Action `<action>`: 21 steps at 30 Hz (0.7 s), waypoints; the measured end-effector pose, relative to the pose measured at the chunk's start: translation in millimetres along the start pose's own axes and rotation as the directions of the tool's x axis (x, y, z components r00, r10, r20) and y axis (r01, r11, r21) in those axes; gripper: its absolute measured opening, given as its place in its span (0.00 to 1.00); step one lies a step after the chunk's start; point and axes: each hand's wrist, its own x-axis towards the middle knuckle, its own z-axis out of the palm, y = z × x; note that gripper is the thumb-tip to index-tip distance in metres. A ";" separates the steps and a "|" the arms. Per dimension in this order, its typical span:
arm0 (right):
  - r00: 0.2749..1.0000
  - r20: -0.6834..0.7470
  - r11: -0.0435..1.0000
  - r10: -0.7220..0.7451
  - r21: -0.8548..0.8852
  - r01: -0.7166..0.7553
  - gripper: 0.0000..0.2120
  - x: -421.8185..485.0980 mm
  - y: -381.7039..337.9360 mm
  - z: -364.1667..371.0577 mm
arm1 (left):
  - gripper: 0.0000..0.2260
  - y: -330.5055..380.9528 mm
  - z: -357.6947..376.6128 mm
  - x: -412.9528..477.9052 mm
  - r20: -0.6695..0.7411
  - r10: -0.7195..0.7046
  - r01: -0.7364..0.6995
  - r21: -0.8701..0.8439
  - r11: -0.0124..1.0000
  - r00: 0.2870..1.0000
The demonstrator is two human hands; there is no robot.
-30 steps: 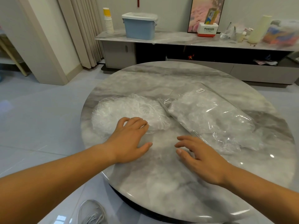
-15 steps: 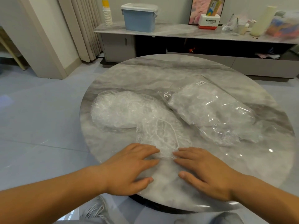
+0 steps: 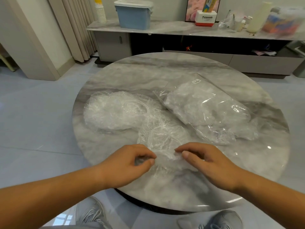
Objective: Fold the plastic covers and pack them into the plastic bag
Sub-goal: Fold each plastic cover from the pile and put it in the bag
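Note:
A clear crinkled plastic cover [image 3: 162,138] with a white elastic rim lies near the front of the round marble table [image 3: 165,70]. My left hand [image 3: 130,162] pinches its near edge between thumb and fingers. My right hand [image 3: 208,161] grips the same edge a little to the right, fingers curled. A pile of more covers [image 3: 113,111] sits at the table's left. A clear plastic bag [image 3: 208,109], stuffed with covers and bearing a small white label, lies at the right.
Behind the table runs a low marble-topped cabinet [image 3: 165,28] with a blue lidded bin [image 3: 134,14], stacked paper cups [image 3: 100,12], a Panasonic box [image 3: 205,19] and clutter. Curtains [image 3: 77,27] hang at the left. My shoes show below the table edge.
One cover has been dragged from the pile toward the front edge. Both hands moved nearer to me and went from flat on it to curled, pinching its near edge.

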 end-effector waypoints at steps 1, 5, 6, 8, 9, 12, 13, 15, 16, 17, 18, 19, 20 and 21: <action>1.000 -0.023 1.000 0.006 0.024 -0.006 0.11 2.5 0.6 -1.1 | 0.09 0.3 0.1 2.3 -0.010 -0.059 0.058 -0.063 0.996 0.998; 0.989 -0.124 0.997 -0.078 -0.016 0.077 0.20 6.5 4.5 -2.5 | 0.10 1.0 -1.9 18.8 -0.032 -0.214 0.203 -0.217 0.955 0.976; 0.982 -0.139 0.990 -0.125 -0.082 0.115 0.21 6.2 5.0 -2.4 | 0.11 1.4 -2.8 23.7 -0.033 -0.242 0.229 -0.218 0.949 0.970; 0.946 -0.142 0.920 -0.291 -0.311 0.237 0.22 4.5 5.3 -2.2 | 0.13 3.0 -3.8 32.6 -0.024 -0.267 0.258 -0.186 0.948 0.963; 0.922 -0.104 0.858 -0.372 -0.417 0.300 0.23 4.0 6.0 -1.5 | 0.14 3.4 -4.3 35.7 -0.019 -0.263 0.257 -0.149 0.955 0.965; 0.917 0.073 0.736 -0.393 -0.573 0.361 0.23 3.3 7.8 3.1 | 0.17 10.1 -7.0 38.7 0.013 -0.244 0.244 0.012 0.970 0.970; 0.931 0.115 0.724 -0.347 -0.598 0.344 0.24 3.4 10.5 5.3 | 0.17 11.7 -7.6 38.8 0.025 -0.237 0.235 0.057 0.970 0.971; 0.954 0.162 0.735 -0.253 -0.609 0.298 0.29 4.3 18.6 9.0 | 0.16 12.4 -8.5 39.2 0.042 -0.220 0.214 0.113 0.970 0.975; 0.961 0.170 0.758 -0.216 -0.591 0.275 0.31 5.0 22.9 9.8 | 0.14 12.7 -8.9 39.1 0.042 -0.216 0.210 0.120 0.970 0.975; 0.968 0.166 0.787 -0.190 -0.564 0.251 0.32 5.6 26.6 10.1 | 0.12 12.3 -9.0 39.8 0.036 -0.219 0.214 0.113 0.970 0.975; 0.972 0.152 0.813 -0.177 -0.534 0.232 0.32 6.0 29.7 10.1 | 0.10 11.2 -9.3 40.4 0.026 -0.224 0.221 0.093 0.971 0.974; 0.974 0.138 0.831 -0.180 -0.509 0.225 0.31 6.5 32.4 9.9 | 0.08 9.5 -9.6 40.7 0.017 -0.233 0.231 0.067 0.971 0.972; 0.973 0.129 0.839 -0.192 -0.492 0.231 0.30 7.1 34.3 10.0 | 0.06 7.9 -10.4 41.2 0.012 -0.241 0.240 0.042 0.970 0.970; 0.969 0.133 0.837 -0.209 -0.488 0.248 0.28 7.5 35.5 9.8 | 0.06 6.6 -10.7 41.7 0.009 -0.246 0.246 0.022 0.969 0.969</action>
